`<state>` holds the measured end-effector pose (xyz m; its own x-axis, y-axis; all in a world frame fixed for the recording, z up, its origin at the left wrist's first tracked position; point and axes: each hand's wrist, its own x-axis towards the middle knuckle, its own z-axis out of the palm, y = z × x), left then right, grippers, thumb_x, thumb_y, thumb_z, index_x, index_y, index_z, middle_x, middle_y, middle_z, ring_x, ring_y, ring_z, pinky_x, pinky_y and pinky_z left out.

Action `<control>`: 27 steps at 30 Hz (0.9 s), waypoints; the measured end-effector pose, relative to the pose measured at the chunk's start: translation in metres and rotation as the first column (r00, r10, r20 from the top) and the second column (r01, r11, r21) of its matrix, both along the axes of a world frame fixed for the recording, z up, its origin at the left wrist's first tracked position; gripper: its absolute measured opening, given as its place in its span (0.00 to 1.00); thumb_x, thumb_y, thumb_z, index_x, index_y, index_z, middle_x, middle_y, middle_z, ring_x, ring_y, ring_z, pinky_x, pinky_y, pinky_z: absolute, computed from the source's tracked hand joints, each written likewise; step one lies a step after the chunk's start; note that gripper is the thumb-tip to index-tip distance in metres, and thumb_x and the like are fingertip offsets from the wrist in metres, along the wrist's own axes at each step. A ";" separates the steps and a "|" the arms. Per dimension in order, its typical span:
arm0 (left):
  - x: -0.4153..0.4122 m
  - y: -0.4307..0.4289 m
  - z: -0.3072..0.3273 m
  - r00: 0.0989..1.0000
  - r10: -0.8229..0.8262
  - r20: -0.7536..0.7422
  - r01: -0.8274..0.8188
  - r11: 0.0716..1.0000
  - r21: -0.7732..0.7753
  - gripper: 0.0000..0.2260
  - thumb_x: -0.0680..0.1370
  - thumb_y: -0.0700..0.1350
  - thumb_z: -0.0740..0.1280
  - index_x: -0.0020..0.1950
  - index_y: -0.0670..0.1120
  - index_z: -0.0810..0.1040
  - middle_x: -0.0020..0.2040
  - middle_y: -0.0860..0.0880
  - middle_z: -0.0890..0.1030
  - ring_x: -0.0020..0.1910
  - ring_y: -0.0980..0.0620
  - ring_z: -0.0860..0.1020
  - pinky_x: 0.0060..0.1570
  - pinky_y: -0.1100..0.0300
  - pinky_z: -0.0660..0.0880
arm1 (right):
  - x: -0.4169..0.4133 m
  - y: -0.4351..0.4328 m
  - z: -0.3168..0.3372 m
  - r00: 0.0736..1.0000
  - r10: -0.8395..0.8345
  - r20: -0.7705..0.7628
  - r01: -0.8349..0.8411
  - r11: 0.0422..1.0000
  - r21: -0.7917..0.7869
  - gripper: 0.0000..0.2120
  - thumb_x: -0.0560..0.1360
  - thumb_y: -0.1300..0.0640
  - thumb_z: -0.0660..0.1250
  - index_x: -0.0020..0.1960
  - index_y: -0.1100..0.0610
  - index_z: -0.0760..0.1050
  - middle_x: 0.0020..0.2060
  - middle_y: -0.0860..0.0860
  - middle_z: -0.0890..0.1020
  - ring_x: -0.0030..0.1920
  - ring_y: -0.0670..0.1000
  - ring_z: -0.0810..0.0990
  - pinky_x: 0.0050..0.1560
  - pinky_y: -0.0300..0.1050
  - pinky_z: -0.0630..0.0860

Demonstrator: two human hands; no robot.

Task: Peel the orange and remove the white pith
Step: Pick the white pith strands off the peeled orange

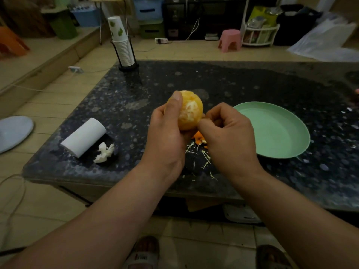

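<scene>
The left hand (167,136) grips the peeled orange (189,111) above the dark desk (252,84), thumb over its top; the right hand (229,136), fingers curled, pinches at the fruit's lower right side. Peel scraps (199,139) and pith strands (206,156) lie beneath; a green plate (272,131) sits just right.

One camera, worn on head. Looks forward and down, wide view. Close below: left hand (165,138), right hand (230,136). Past them, surface (242,84); floor (194,241) at bottom edge.
</scene>
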<state>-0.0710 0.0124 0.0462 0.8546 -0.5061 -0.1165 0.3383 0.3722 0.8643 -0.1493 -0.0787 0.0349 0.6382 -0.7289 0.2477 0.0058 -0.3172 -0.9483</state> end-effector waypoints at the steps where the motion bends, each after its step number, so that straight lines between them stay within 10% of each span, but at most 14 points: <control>1: 0.001 0.001 0.004 0.999 -0.010 -0.054 0.008 0.999 -0.033 0.22 0.86 0.54 0.66 0.72 0.39 0.73 0.65 0.35 0.83 0.56 0.41 0.86 0.53 0.49 0.84 | 0.000 -0.002 -0.001 1.000 0.003 0.015 -0.003 0.999 0.037 0.09 0.77 0.61 0.73 0.39 0.60 0.76 0.27 0.46 0.75 0.29 0.41 0.70 0.29 0.35 0.70; 7: 0.009 0.006 0.009 0.958 -0.116 -0.261 0.091 0.990 -0.107 0.24 0.85 0.59 0.65 0.70 0.40 0.77 0.54 0.38 0.87 0.50 0.43 0.87 0.49 0.50 0.86 | -0.003 -0.004 0.002 0.989 0.144 0.038 -0.149 0.950 0.273 0.07 0.83 0.58 0.69 0.48 0.59 0.82 0.37 0.55 0.86 0.33 0.48 0.76 0.30 0.40 0.74; 11: 0.017 0.009 0.005 0.929 -0.137 -0.345 0.095 0.986 -0.135 0.27 0.85 0.61 0.64 0.72 0.40 0.76 0.56 0.36 0.86 0.49 0.42 0.87 0.47 0.51 0.86 | -0.002 -0.005 0.001 0.982 0.188 -0.004 -0.184 0.964 0.191 0.07 0.85 0.60 0.66 0.54 0.54 0.83 0.42 0.52 0.88 0.36 0.46 0.81 0.35 0.37 0.76; 16: 0.024 0.010 -0.003 0.892 -0.181 -0.415 0.115 0.977 -0.180 0.28 0.85 0.62 0.63 0.71 0.39 0.77 0.64 0.34 0.84 0.66 0.37 0.83 0.68 0.45 0.79 | 0.000 -0.004 -0.001 0.977 0.208 -0.053 -0.204 0.976 0.078 0.04 0.81 0.58 0.72 0.55 0.50 0.82 0.42 0.49 0.87 0.41 0.45 0.85 0.40 0.38 0.80; 20: 0.034 0.011 -0.006 0.888 -0.148 -0.436 0.064 0.977 -0.202 0.28 0.84 0.61 0.65 0.73 0.39 0.75 0.63 0.33 0.83 0.57 0.38 0.87 0.53 0.47 0.86 | 0.000 -0.005 -0.004 0.977 0.196 -0.077 -0.194 0.980 0.035 0.03 0.81 0.52 0.73 0.49 0.50 0.83 0.41 0.50 0.87 0.40 0.48 0.85 0.40 0.43 0.83; 27: 0.053 0.012 -0.016 0.884 -0.037 -0.466 -0.053 0.982 -0.179 0.26 0.83 0.58 0.70 0.73 0.41 0.74 0.69 0.32 0.78 0.59 0.33 0.85 0.61 0.39 0.83 | 0.015 -0.022 -0.035 0.748 0.082 -0.658 -0.390 0.857 -0.337 0.18 0.80 0.60 0.68 0.68 0.48 0.81 0.62 0.48 0.83 0.62 0.50 0.81 0.59 0.50 0.80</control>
